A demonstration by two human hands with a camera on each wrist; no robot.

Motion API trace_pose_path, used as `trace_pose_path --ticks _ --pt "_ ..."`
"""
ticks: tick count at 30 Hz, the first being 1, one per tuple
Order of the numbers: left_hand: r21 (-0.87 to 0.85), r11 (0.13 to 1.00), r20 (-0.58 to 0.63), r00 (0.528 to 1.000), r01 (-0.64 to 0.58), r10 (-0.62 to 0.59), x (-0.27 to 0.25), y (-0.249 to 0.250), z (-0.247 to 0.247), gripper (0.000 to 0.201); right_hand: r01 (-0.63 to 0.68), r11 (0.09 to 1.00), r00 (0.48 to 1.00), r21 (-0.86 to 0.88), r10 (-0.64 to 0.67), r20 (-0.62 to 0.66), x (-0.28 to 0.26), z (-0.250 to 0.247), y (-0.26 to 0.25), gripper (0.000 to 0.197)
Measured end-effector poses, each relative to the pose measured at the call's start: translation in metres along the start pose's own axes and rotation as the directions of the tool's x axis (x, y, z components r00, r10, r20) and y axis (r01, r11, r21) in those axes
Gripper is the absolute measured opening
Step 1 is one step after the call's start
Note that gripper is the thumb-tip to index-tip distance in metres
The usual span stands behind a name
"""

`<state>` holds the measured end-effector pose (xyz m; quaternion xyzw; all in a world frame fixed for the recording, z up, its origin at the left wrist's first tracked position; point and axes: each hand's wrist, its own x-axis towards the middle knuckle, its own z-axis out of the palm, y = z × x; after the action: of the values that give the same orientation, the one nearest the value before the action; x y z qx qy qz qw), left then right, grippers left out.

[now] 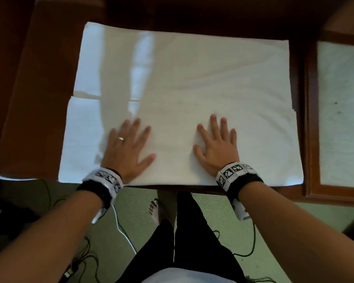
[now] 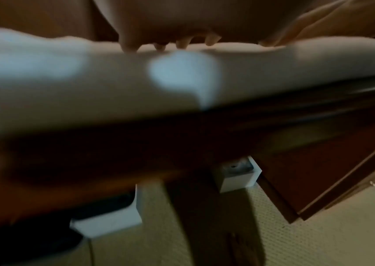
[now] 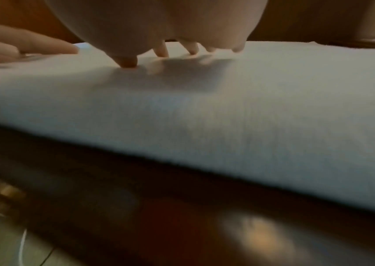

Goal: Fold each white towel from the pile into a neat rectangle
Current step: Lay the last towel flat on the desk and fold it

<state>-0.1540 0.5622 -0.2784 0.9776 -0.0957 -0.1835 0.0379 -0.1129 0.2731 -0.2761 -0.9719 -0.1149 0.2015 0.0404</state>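
A large white towel point(image 1: 192, 82) lies spread flat over a dark wooden table point(image 1: 39, 78), its near edge along the table's front edge. My left hand point(image 1: 129, 148) presses flat on the towel's near left part, fingers spread. My right hand point(image 1: 217, 146) lies flat on the near middle-right, fingers spread too. The left wrist view shows the towel point(image 2: 90, 81) blurred, with my left hand point(image 2: 170, 36) touching it from above. In the right wrist view my right hand point(image 3: 170, 36) presses its fingertips point(image 3: 128, 63) into the towel point(image 3: 227, 117).
Another white towel point(image 1: 341, 111) lies on a wooden-framed surface point(image 1: 309, 123) at the right. Cables point(image 1: 123, 231) trail over the green carpet below the table's front edge, near my bare foot point(image 1: 154, 209). A white block point(image 2: 238, 174) stands under the table.
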Motion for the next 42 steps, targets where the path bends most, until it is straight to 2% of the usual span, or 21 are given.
trace_pose_path --ticks 2,5,8,11,13,15,17,18,19,20,22,23,24,25,27,29,30,34,37,40,42 --pt "-0.003 1.0 0.031 0.999 0.015 -0.015 -0.008 0.028 0.018 0.08 0.047 0.999 0.998 -0.004 -0.047 -0.038 -0.011 0.007 -0.006 0.064" --pt "-0.006 0.998 0.007 0.998 0.056 -0.056 -0.009 0.032 0.027 0.081 0.081 0.996 0.997 -0.047 -0.081 0.005 -0.041 0.026 0.015 0.065" --pt "0.022 0.999 -0.015 0.999 0.043 -0.042 -0.008 0.031 0.029 0.083 -0.14 0.99 0.99 0.008 0.14 -0.026 -0.069 0.033 0.078 0.067" --pt "0.029 0.998 -0.031 0.998 0.052 -0.051 -0.007 0.034 0.031 0.084 -0.413 0.904 0.908 0.107 0.419 -0.035 -0.087 0.026 0.132 0.07" --pt "0.037 0.997 -0.033 0.998 0.061 -0.06 -0.007 0.034 0.031 0.085 -0.503 0.853 0.856 0.139 0.514 -0.054 -0.082 0.017 0.137 0.075" --pt "0.032 0.998 -0.041 0.997 0.062 -0.06 -0.007 0.034 0.031 0.085 -0.43 0.889 0.885 0.156 0.45 -0.123 -0.064 0.006 0.12 0.075" --pt "0.027 0.998 -0.056 0.997 0.054 -0.052 -0.007 0.034 0.031 0.085 -0.209 0.975 0.966 0.081 0.219 -0.138 -0.042 -0.002 0.103 0.069" --pt "0.032 0.998 -0.067 0.997 0.049 -0.047 -0.007 0.034 0.032 0.085 -0.133 0.99 0.984 0.044 0.138 -0.115 -0.031 -0.004 0.103 0.067" --pt "0.038 0.998 -0.076 0.996 0.047 -0.044 -0.006 0.035 0.032 0.085 -0.143 0.989 0.987 0.038 0.145 -0.074 -0.021 -0.006 0.111 0.066" --pt "0.039 0.998 -0.08 0.996 0.044 -0.041 -0.006 0.036 0.032 0.085 -0.235 0.97 0.971 0.062 0.238 -0.031 -0.014 -0.009 0.123 0.067" --pt "0.039 0.999 -0.089 0.995 0.037 -0.033 -0.005 0.036 0.032 0.084 -0.47 0.874 0.882 0.125 0.469 0.038 -0.006 -0.017 0.147 0.072" --pt "0.042 0.998 -0.086 0.996 0.04 -0.036 -0.004 0.035 0.032 0.084 -0.524 0.841 0.851 0.135 0.523 0.045 -0.005 -0.022 0.151 0.074" --pt "0.039 0.998 -0.075 0.996 0.045 -0.042 -0.004 0.035 0.031 0.084 -0.527 0.841 0.849 0.126 0.528 0.028 -0.006 -0.024 0.147 0.075" --pt "0.029 0.998 -0.063 0.997 0.047 -0.045 -0.003 0.036 0.029 0.084 -0.483 0.868 0.873 0.112 0.487 -0.01 -0.008 -0.025 0.135 0.074" --pt "0.01 1.0 -0.034 0.999 0.022 -0.022 -0.007 0.035 0.026 0.084 -0.285 0.954 0.953 0.093 0.292 -0.08 -0.019 -0.019 0.098 0.071" --pt "0.019 1.0 0.005 1.0 -0.023 0.023 -0.019 0.026 0.027 0.083 -0.081 0.995 0.995 0.055 0.083 -0.05 -0.039 -0.004 0.063 0.07" --pt "0.033 0.999 0.022 1.0 -0.015 0.014 -0.028 0.017 0.027 0.082 -0.037 0.998 0.999 0.041 0.038 -0.007 -0.05 0.005 0.051 0.069" --pt "0.089 0.983 0.081 0.982 0.161 -0.168 -0.056 -0.03 0.022 0.086 -0.146 0.987 0.988 0.061 0.143 0.05 -0.072 0.018 0.044 0.069" --pt "0.067 0.975 0.107 0.97 0.212 -0.218 -0.06 -0.034 0.004 0.093 -0.166 0.985 0.981 0.047 0.159 0.112 -0.079 0.012 0.04 0.071" --pt "0.055 0.963 0.158 0.95 0.264 -0.269 -0.055 -0.022 -0.017 0.081 -0.185 0.982 0.969 0.035 0.176 0.172 -0.089 0.002 0.033 0.072" --pt "0.09 0.957 0.21 0.934 0.275 -0.288 -0.05 -0.015 -0.038 0.069 -0.196 0.98 0.963 0.027 0.188 0.191 -0.093 -0.012 0.03 0.063"
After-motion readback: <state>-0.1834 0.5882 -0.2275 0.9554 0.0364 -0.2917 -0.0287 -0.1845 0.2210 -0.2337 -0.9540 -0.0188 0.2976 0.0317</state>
